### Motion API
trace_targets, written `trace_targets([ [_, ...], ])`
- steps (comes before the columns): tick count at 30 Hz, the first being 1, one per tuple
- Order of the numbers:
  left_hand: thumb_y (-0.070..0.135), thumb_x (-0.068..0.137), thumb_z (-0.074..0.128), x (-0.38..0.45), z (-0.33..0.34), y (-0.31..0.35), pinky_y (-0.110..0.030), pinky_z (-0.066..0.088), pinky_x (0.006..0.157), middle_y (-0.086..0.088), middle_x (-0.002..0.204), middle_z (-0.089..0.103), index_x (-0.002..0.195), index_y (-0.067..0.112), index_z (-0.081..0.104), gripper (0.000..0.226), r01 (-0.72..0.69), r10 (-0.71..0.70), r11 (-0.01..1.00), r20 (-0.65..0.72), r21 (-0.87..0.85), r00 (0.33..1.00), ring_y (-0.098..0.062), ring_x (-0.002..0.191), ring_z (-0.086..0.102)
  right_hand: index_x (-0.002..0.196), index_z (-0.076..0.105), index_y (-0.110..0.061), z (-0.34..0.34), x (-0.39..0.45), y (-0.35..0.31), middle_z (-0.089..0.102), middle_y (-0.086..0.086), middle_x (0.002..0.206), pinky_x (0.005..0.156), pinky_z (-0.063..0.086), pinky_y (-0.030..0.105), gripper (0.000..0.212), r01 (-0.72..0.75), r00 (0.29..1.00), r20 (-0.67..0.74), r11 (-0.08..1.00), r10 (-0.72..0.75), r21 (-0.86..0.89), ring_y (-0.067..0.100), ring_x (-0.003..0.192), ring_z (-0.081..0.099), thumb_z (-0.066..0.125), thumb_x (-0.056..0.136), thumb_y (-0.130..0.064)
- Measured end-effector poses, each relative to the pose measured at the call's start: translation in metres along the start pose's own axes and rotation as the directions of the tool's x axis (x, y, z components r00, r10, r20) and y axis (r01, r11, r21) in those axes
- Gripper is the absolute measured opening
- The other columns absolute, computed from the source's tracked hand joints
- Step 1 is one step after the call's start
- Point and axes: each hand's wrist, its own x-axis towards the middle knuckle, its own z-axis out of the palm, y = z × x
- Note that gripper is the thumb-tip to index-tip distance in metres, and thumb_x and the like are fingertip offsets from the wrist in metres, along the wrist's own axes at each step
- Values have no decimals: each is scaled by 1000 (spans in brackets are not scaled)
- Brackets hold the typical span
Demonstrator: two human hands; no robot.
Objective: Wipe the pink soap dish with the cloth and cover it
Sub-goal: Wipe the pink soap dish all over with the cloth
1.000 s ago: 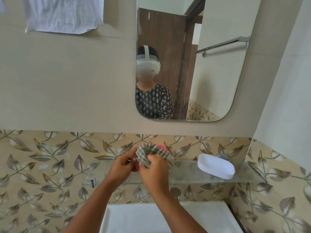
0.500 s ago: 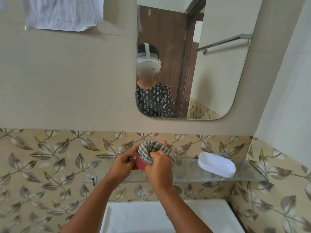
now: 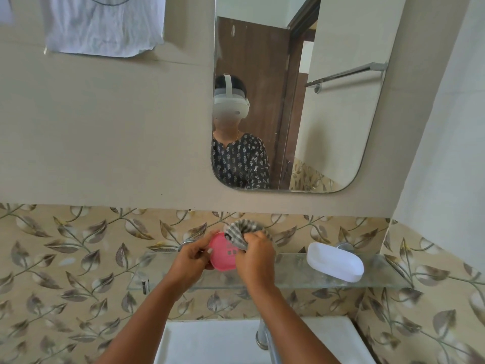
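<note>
My left hand [image 3: 193, 260] grips the left edge of the pink soap dish [image 3: 221, 252], which is tilted up so that its slotted face points toward me, just above the glass shelf [image 3: 296, 274]. My right hand [image 3: 253, 254] is closed on a bunched grey checked cloth [image 3: 240, 232] and presses it against the dish's upper right part. The cloth hides the right side of the dish. A white translucent lid [image 3: 334, 261] lies on the shelf to the right, apart from both hands.
A white basin [image 3: 223, 340] with a chrome tap [image 3: 266, 340] sits below the shelf. A mirror [image 3: 341, 114] hangs on the wall above, and a white towel [image 3: 105, 24] hangs at the upper left. A side wall closes in on the right.
The cloth has slid up and to the right across the dish, baring more of its pink face. Both hands stay at the same spot above the shelf.
</note>
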Motion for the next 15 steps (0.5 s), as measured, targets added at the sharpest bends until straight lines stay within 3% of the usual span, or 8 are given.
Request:
trace_targets([
  [3,-3,97,41,-3,1,3,-38,57,86,-3,111,71,128,31,53,47,-29,29,999,23,-16,999,-23,98,68,103,70,-9,8,-7,-11,60,3,107,76,46,20,25,74,997,15,997,-74,8,17,93,56,57,82,-1],
  [5,-1,97,42,-4,1,5,-31,57,80,-2,103,74,123,26,59,41,-33,33,999,32,-4,999,-20,94,69,103,70,-10,15,-13,-17,60,1,104,75,49,20,22,116,993,15,993,-116,25,15,91,57,63,82,-6],
  [8,-7,95,41,-3,0,3,-32,58,76,-19,95,70,107,8,67,33,-32,31,999,15,31,999,-28,87,66,100,71,-11,22,-18,-22,59,1,99,69,46,19,18,176,984,23,984,-176,7,16,89,56,66,82,-10],
  [10,-9,95,40,-3,-1,1,-37,58,79,-25,94,67,101,7,68,32,-39,38,998,17,39,999,-34,85,64,102,70,-11,22,-17,-20,59,1,100,68,41,17,19,199,979,39,980,-199,-9,17,92,55,66,83,-11],
  [15,-4,96,42,-7,1,5,-30,57,81,-2,111,70,130,23,54,44,-67,68,998,63,-13,996,-21,101,67,112,67,-11,11,-7,-13,61,1,109,81,49,24,29,176,984,15,984,-176,-34,18,98,54,63,84,-9],
])
